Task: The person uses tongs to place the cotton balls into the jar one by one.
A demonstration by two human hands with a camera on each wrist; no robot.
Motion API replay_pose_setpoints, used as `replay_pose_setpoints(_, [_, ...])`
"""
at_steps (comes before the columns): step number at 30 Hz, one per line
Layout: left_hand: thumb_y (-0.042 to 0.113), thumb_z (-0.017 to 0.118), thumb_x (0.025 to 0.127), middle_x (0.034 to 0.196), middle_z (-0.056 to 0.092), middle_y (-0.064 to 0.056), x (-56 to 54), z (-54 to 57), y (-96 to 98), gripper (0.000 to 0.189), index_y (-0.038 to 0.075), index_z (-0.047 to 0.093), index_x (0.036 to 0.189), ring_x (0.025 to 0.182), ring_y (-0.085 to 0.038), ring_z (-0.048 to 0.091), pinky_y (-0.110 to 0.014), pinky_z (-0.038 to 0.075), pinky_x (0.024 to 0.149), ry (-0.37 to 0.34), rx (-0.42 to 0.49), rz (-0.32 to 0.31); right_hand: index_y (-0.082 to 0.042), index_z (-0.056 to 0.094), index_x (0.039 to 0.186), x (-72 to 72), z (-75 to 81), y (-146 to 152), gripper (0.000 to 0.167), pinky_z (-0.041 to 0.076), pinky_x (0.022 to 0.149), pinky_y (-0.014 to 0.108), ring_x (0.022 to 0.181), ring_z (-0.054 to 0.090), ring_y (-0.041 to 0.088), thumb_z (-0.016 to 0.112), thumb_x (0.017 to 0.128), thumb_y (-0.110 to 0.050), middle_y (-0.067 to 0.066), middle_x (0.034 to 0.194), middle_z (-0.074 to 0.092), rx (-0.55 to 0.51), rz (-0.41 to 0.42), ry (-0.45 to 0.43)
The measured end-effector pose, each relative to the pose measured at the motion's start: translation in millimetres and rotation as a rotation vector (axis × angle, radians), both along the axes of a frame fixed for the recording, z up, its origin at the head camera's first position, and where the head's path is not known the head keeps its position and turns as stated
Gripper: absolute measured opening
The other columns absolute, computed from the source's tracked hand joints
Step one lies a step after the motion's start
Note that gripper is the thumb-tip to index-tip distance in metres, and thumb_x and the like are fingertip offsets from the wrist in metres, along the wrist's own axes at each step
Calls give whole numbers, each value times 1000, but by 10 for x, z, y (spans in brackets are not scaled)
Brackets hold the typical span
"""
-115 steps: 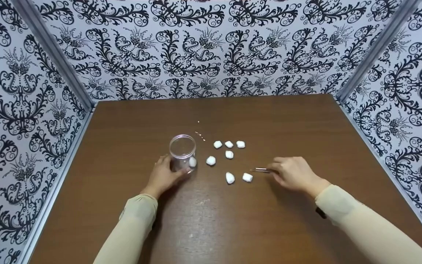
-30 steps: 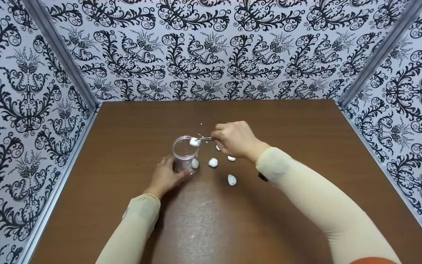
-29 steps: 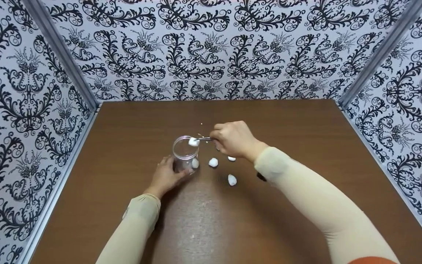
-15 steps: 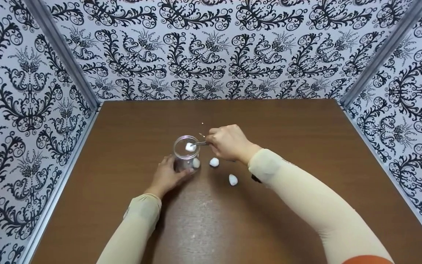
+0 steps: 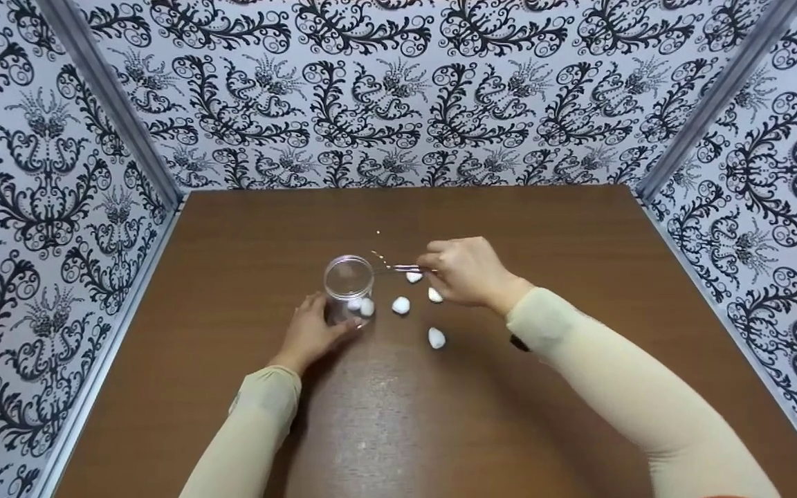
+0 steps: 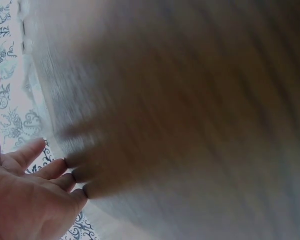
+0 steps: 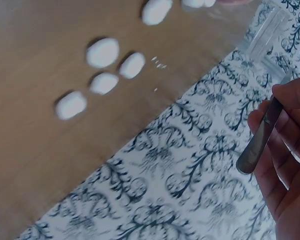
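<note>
Second white piece [image 5: 354, 303] now lies inside the clear jar [image 5: 349, 296], and the tweezers [image 5: 407, 268] have come away.
The right hand [image 5: 468, 271] has drawn back from over the clear jar's mouth; its fingers pinch the tweezers, whose thin tips appear to hold nothing, as far as the head view shows. The left hand [image 5: 310, 328] curls its fingers round the jar's lower wall, as before. The jar therefore shows two pieces, while the other white pieces [image 5: 400, 305] lie on the table [image 5: 544, 228] to its right, some partly hidden behind the right hand.
</note>
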State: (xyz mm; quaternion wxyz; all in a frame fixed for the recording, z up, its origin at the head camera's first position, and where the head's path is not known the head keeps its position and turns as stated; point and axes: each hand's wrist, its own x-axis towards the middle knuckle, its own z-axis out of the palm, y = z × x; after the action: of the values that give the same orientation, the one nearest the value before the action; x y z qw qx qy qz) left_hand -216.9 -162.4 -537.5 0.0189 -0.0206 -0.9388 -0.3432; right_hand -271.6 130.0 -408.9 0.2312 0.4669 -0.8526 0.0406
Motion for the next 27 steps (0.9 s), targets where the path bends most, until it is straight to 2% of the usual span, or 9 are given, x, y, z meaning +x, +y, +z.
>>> replay_pose_setpoints(6, [49, 78, 83, 148, 40, -31, -15, -13, 0, 84, -3, 49, 143, 141, -48, 27, -56, 21, 115, -10, 16, 0, -17, 74, 87, 79, -245, 470, 6, 40, 39, 37, 51, 50, 16, 74, 80, -17, -4, 73, 56, -13, -28, 8])
replay_pose_setpoints(12, [51, 78, 82, 149, 40, -30, -16, -16, 4, 87, -3, 48, 144, 142, -47, 27, -56, 21, 115, -15, 20, 5, -15, 75, 87, 256, -531, 773, 8, 43, 40, 40, 50, 51, 16, 75, 79, -19, -2, 73, 56, 36, -68, -28])
replay_pose_setpoints(19, [52, 76, 83, 151, 37, -29, -5, 7, -7, 86, 1, 47, 146, 142, -47, 26, -59, 23, 113, -43, 20, 14, -15, 74, 86, 408, -756, 915, 8, 44, 41, 36, 50, 51, 13, 76, 80, -20, -4, 73, 56, 81, -101, -83])
replay_pose_setpoints(27, [53, 76, 83, 151, 38, -29, -6, -4, -1, 86, 2, 47, 146, 141, -46, 28, -59, 25, 113, -37, 12, 18, -17, 74, 87, 470, -856, 930, 6, 46, 44, 38, 53, 54, 13, 75, 81, -20, -5, 74, 57, 74, -108, -120])
